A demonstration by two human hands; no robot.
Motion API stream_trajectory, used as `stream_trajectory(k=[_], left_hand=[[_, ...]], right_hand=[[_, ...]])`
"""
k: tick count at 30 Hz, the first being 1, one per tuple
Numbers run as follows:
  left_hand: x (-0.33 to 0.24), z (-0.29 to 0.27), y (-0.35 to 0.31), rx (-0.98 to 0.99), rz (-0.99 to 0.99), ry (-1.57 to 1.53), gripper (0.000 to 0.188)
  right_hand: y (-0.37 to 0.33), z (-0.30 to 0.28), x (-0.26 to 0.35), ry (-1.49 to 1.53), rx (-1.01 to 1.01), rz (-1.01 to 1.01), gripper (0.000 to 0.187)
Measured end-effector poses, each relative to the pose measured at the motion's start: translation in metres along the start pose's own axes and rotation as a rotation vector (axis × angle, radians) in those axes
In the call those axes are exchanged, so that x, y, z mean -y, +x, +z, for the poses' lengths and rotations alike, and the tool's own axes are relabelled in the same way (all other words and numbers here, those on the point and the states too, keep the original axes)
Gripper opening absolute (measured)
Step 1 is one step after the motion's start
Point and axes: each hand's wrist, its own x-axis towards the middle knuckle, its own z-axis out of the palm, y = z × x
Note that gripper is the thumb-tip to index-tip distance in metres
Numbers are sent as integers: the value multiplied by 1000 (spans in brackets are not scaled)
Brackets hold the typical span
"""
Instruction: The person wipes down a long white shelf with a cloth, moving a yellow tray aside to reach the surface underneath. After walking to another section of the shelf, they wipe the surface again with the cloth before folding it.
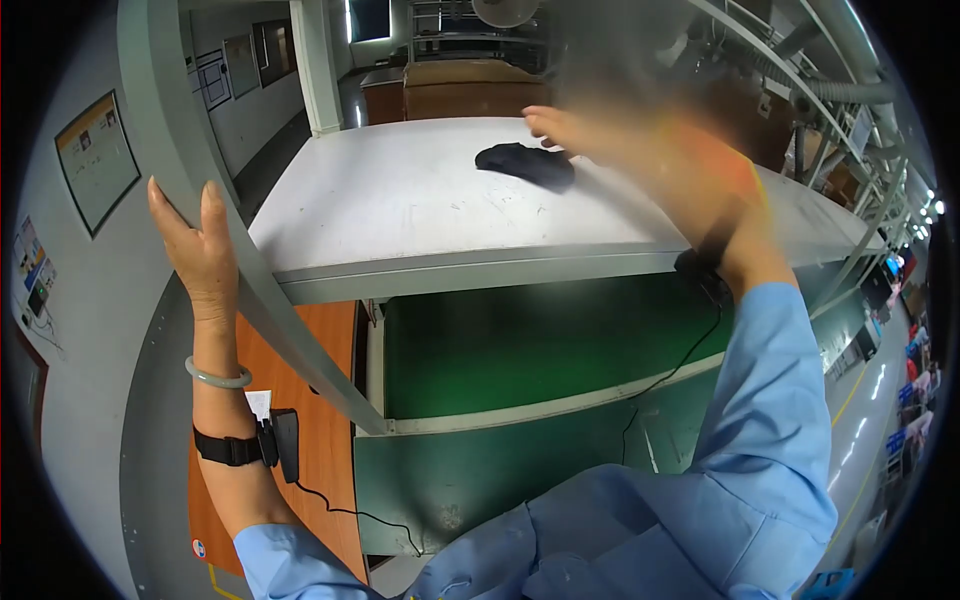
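Cloth (pixel 520 164), black, lying bunched on the white shelf (pixel 370 205), toward its far side and near the middle of its width. Left end low and rounded; right end blurs into shadow.

Right hand (pixel 557 128) comes in from the right, just above and beside the cloth's right end. Fingertips point left, loosely bent. Wrist and forearm badly smeared; cannot tell whether the hand grips or touches the cloth. An orange patch (pixel 712 155) shows by the wrist, too blurred to name.

Left hand (pixel 205 250) raised at the left, well apart from the cloth, thumb and fingers spread upward, holding nothing. It stands before the grey post (pixel 262 290); contact unclear. Pale bangle (pixel 217 375) on that wrist, black strap (pixel 228 449) farther down the forearm.

Below the shelf: green surface (pixel 520 350), a black cord (pixel 678 366) hanging across it. Brown desk (pixel 280 345) at lower left.
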Motion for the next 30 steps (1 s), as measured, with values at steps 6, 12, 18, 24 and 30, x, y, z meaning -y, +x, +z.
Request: stream_trajectory(k=[6, 12, 18, 24, 30], left_hand=[[-8, 5, 0, 41, -47, -50, 63], [-4, 4, -3, 7, 14, -8, 59], [-8, 6, -1, -4, 4, -31, 57], [-9, -1, -6, -9, 10, -9, 56], [-9, 11, 0, -6, -15, -90, 56]], right_hand=[[2, 33, -6, -526, 102, -153, 42], [-29, 79, 35, -507, -87, -479, 34], [-2, -13, 8, -344, -231, -340, 30], [-1, -22, -68, -749, -53, 270, 45], [-29, 18, -50, -655, -118, -4, 48]])
